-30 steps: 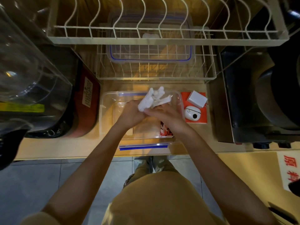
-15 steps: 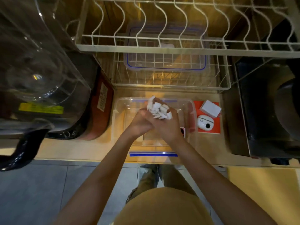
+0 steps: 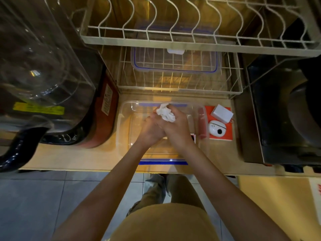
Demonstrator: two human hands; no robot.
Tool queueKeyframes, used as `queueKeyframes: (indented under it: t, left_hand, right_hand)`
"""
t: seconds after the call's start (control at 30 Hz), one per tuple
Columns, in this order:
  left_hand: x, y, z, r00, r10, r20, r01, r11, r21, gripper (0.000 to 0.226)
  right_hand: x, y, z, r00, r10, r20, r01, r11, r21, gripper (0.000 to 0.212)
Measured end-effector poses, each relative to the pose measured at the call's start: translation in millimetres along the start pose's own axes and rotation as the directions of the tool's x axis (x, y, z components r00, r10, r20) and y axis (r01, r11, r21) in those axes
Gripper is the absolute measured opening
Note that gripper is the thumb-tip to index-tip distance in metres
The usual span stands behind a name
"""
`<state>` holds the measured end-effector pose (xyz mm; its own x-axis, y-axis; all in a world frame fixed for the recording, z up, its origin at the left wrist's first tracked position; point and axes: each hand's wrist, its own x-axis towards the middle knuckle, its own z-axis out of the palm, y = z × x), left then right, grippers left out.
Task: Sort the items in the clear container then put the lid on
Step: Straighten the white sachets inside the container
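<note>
A clear plastic container [image 3: 124, 129] with blue clips stands on the wooden counter. Both hands are together above it. My right hand [image 3: 177, 127] grips a crumpled white wad [image 3: 165, 113], and my left hand [image 3: 151, 129] presses against it from the left, fingers curled round the same wad. A clear lid with a blue seal [image 3: 175, 61] lies on the wire rack behind the container. To the container's right, a white charger [image 3: 222, 113] and a white round earbud case [image 3: 217, 127] sit on an orange box [image 3: 227, 136]. A printed packet [image 3: 193, 137] shows under my right wrist.
A two-tier wire dish rack [image 3: 173, 40] overhangs the back of the counter. A clear blender jug [image 3: 38, 58] and red-brown appliance [image 3: 102, 119] stand left. A dark metal appliance [image 3: 278, 119] stands right. Grey floor tiles lie below the counter's front edge.
The white material has been squeezed from loose folded strips into a tight wad between both hands. The camera has moved closer and tilted toward the rack.
</note>
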<state>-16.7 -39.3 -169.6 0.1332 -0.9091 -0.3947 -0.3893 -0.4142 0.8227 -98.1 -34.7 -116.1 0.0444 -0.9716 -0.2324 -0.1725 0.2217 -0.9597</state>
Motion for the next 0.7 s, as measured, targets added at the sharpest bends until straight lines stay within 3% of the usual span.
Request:
queueKeyframes:
  t: [0.07,0.13,0.2,0.27,0.37,0.47,0.6,0.7]
  left_hand:
    - [-1.8,-0.6,-1.2,0.990,0.143,0.004,-0.143,0.989,-0.048,0.042]
    - [-4.2,-5.9,0.2,0.955,0.296,0.032,-0.293,0.953,-0.071,0.033]
    - [-4.1,-8.2,-1.9,0.945,0.320,0.062,-0.311,0.942,-0.129,0.031]
    - [-3.6,-9.7,-1.1,0.930,0.358,0.082,-0.344,0.928,-0.145,0.027]
    - [-4.8,-9.1,0.2,0.930,0.352,0.103,-0.339,0.932,-0.128,0.020]
    - [-8.8,-8.6,1.0,0.944,0.311,0.114,-0.287,0.939,-0.189,0.018]
    - [-5.7,-10.6,2.8,0.951,0.275,0.140,-0.234,0.939,-0.253,0.029]
    - [1.6,-8.5,3.6,0.950,0.259,0.172,-0.208,0.941,-0.267,0.030]
  right_hand:
    - [-2.0,-2.7,-3.4,1.000,-0.027,0.009,0.027,1.000,0.005,0.023]
    - [-3.8,-3.2,-5.7,0.997,-0.067,0.039,0.068,0.997,-0.031,0.043]
    - [-3.8,-1.9,-6.3,0.990,-0.120,0.069,0.123,0.991,-0.046,0.067]
    - [-2.2,0.1,-6.0,0.977,-0.193,0.091,0.204,0.970,-0.131,0.079]
    - [-1.7,6.7,-5.4,0.946,-0.285,0.152,0.319,0.901,-0.293,0.059]
    - [0.1,10.1,-5.0,0.947,-0.263,0.184,0.317,0.857,-0.405,0.031]
    - [3.0,6.1,-1.0,0.955,-0.269,0.122,0.295,0.873,-0.388,0.031]
    - [4.2,2.6,1.9,0.987,-0.161,-0.008,0.155,0.961,-0.227,0.038]
